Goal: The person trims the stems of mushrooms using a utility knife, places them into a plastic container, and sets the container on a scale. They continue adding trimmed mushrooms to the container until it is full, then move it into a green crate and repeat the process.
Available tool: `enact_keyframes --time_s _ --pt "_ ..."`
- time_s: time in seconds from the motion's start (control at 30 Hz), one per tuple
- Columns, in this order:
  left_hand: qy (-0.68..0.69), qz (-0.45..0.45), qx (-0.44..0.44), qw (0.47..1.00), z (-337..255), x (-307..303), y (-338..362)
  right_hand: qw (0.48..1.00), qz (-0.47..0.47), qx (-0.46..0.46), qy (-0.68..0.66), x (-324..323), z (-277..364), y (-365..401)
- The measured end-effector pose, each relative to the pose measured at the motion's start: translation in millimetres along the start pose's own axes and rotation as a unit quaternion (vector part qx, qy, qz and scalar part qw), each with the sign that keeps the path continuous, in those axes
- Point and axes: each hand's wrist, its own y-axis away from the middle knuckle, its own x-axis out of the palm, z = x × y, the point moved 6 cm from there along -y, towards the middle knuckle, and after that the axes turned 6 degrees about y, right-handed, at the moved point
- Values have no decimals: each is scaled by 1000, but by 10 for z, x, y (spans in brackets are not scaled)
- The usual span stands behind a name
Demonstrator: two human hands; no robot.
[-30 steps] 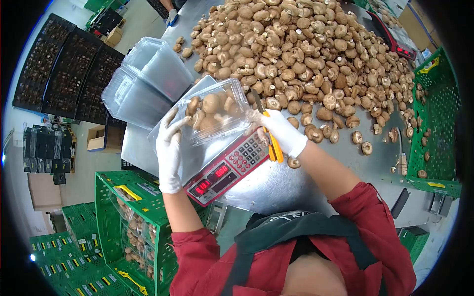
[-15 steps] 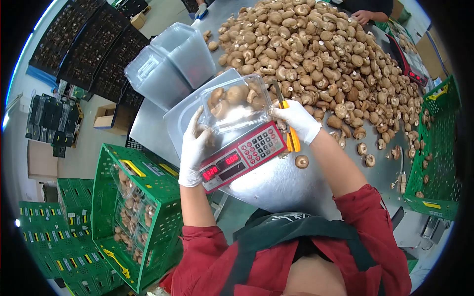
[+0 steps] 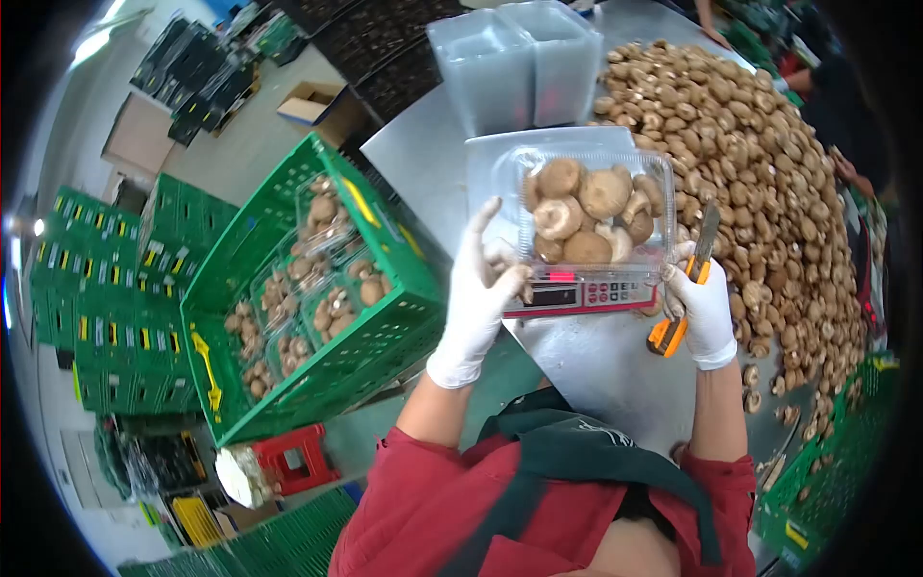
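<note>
A clear plastic punnet [image 3: 594,213] of brown mushrooms is between my two gloved hands, lid closed, just above the scale. My left hand [image 3: 484,288] grips its left front corner, thumb at the near edge. At the right edge, my right hand [image 3: 700,306] steadies the punnet while its fingers also wrap round an orange utility knife [image 3: 700,258], blade pointing up. Below the punnet lies the scale [image 3: 577,296] with a red front panel and keypad. The punnet covers part of its display and its metal plate [image 3: 492,149].
A large mushroom heap [image 3: 760,183] covers the table's right side. Stacked empty punnets [image 3: 514,72] stand at the back. To the left, a tilted green crate [image 3: 404,332] holds several filled punnets. Another green crate [image 3: 817,500] is at lower right. A co-worker's arm [image 3: 846,168] shows at far right.
My view has swung to the left, bringing the green crate nearer the middle. The punnet has come up and toward me, now overlapping the scale's display. Both hands still hold it.
</note>
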Motion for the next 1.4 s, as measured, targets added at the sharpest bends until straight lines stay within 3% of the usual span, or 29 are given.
enact_keyframes --time_s 0.1,0.17,0.2,0.23,0.37,0.43,0.47,0.57,0.67,0.73,0.8,0.87,0.9,0.93,0.97,1.0,1.03,1.07,1.1,1.13,1.17,1.2,1.23,1.27,1.3,1.37,1.4 --pt "-14 -79 76 994 -449 -367 119 996 79 -19 41 518 395 -44" --pt "86 -105 108 985 -738 -704 151 991 120 -41 44 944 710 15" --pt "72 -128 128 981 -888 -968 168 982 175 -47 48 1091 827 60" --pt "66 -191 143 969 -1148 -979 232 979 196 -44 41 1181 891 95" --pt "100 -209 166 959 -1476 -2660 267 980 190 -24 51 1026 674 57" --pt "125 -263 138 947 -1432 -3553 246 984 175 -7 39 850 492 17" --pt "153 -344 114 919 -1349 -3976 241 986 161 0 32 773 457 30" --pt "89 -327 18 941 -943 -5422 202 991 133 2 13 496 321 73" --pt "97 -329 -111 933 -512 -4817 173 995 100 11 10 164 186 168" --pt "22 -289 -181 940 -346 -4529 110 997 72 16 0 -107 115 272" --pt "46 -305 -260 915 -125 -4796 105 999 20 24 -19 -414 -13 419" --pt "21 -330 -233 914 -268 -4413 174 999 -9 19 -41 -714 -144 567" --pt "-27 -364 -256 895 -251 -4641 179 998 -32 16 -48 -872 -225 658" --pt "-38 -322 -264 908 -234 -4787 135 997 -52 15 -53 -1026 -305 753" --pt "-327 -261 -287 862 -398 -4996 33 996 -72 13 -59 -1165 -376 852" --pt "-587 -179 -279 739 -596 -5099 -138 992 -106 35 -63 -1294 -448 984" --pt "-795 -83 -239 551 -705 -5035 -376 988 -127 38 -79 -1420 -531 1101" --pt "-829 -100 -142 531 -931 -4610 -670 984 -148 41 -93 -1553 -617 1221" --pt "-853 -114 -43 507 -1249 -3719 -936 978 -170 45 -108 -1658 -693 1330" --pt "-762 -126 44 634 -1405 -2993 -1189 973 -196 43 -116 -1746 -735 1414" --pt "-685 -137 101 709 -1475 -2168 -1354 970 -209 38 -122 -1800 -743 1475" --pt "-673 -82 194 709 -1459 -1592 -1587 966 -223 31 -128 -1864 -741 1537" --pt "-667 -39 224 709 -1369 -1131 -1832 962 -238 25 -134 -1925 -741 1607" --pt "-666 4 314 676 -1224 -895 -2167 960 -246 21 -129 -1961 -714 1668" --pt "-637 27 303 709 -1071 -510 -2317 959 -255 19 -124 -1982 -668 1729" --pt "-716 72 343 604 -730 -154 -2739 953 -282 19 -108 -2056 -675 1933" --pt "-735 78 310 598 -528 -178 -3005 949 -299 25 -96 -2102 -703 2066"
